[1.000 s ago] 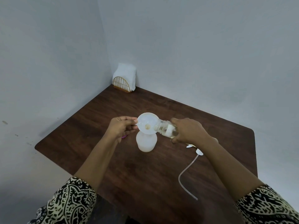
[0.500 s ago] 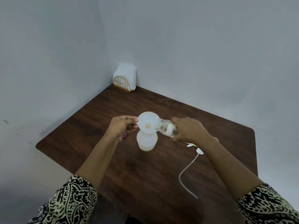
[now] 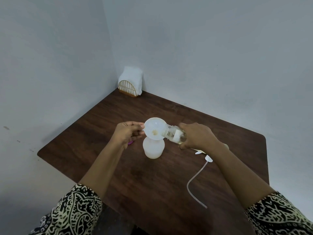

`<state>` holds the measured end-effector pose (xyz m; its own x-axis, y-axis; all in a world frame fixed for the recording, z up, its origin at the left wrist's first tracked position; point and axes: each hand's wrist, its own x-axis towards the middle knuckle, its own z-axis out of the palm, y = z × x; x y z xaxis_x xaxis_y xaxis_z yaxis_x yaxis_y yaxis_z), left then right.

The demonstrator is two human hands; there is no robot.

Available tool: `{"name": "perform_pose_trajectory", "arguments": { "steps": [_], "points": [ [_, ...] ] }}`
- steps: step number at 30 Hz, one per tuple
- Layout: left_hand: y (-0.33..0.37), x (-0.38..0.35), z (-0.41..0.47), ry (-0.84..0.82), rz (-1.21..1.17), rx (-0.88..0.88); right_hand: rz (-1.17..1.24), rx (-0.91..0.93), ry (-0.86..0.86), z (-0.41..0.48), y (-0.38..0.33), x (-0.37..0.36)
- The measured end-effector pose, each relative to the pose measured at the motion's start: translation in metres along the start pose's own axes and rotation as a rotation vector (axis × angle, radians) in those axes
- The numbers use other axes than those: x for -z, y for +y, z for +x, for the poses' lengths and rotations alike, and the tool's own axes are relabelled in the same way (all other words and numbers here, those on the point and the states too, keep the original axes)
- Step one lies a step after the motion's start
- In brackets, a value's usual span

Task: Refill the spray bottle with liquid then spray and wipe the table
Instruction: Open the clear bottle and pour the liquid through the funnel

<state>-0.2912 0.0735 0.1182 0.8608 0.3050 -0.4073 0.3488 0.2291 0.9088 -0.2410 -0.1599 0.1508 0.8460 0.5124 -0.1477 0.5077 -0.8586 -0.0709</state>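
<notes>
On the dark wooden desk (image 3: 152,192) stands a white translucent spray bottle (image 3: 153,148), its top off, with a white funnel (image 3: 155,130) seated in its neck. The left hand (image 3: 127,133) pinches the funnel's rim, its grip closed on the edge. The right hand (image 3: 197,135) has its grip wrapped around a small clear bottle (image 3: 173,134) of yellowish liquid, tipped with its mouth over the funnel bowl. The spray head's dip tube (image 3: 194,180) lies on the desk under the right forearm. A napkin holder (image 3: 130,83) sits in the far corner.
</notes>
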Motion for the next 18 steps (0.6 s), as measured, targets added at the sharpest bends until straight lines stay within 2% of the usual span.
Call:
{"name": "perform_pose_trajectory", "arguments": {
  "steps": [18],
  "points": [
    [0.0006,-0.0008,-0.0017,0.015,0.002,0.006,-0.004,0.002,0.002,0.0009,-0.0002,-0.0001]
  ]
}}
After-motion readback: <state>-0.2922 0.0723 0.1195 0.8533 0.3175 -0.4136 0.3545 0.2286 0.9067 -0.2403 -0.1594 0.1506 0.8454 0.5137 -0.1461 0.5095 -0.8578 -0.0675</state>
